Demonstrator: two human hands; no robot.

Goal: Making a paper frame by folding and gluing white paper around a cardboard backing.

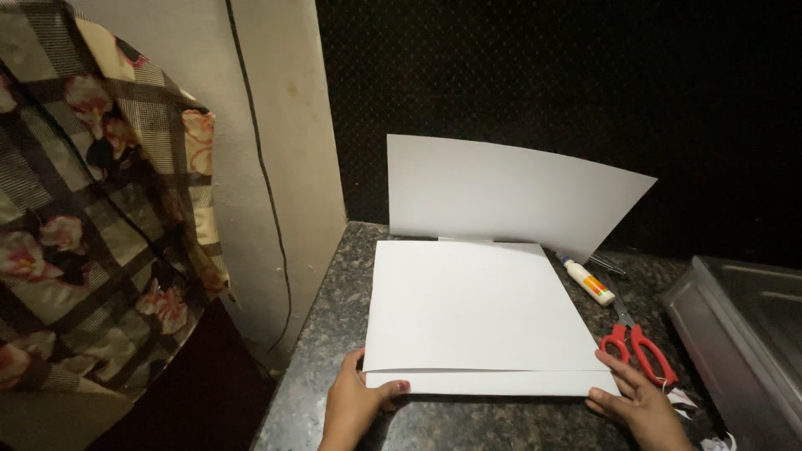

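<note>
A large white paper sheet [472, 309] lies on a dark speckled stone counter [334, 334], its far part curving up against the dark wall. The near edge is folded over, leaving a narrow strip showing along the front. My left hand [355, 405] presses the sheet's near left corner, thumb on top of the paper. At the near right corner, my right hand [639, 401] rests with fingers on the edge of the paper.
Red-handled scissors [639, 347] lie just right of the sheet, beside my right hand. A small white glue bottle [589, 282] sits further back. A metal sink [743, 334] fills the right side. Patterned cloth [92, 209] hangs at left by a cream wall.
</note>
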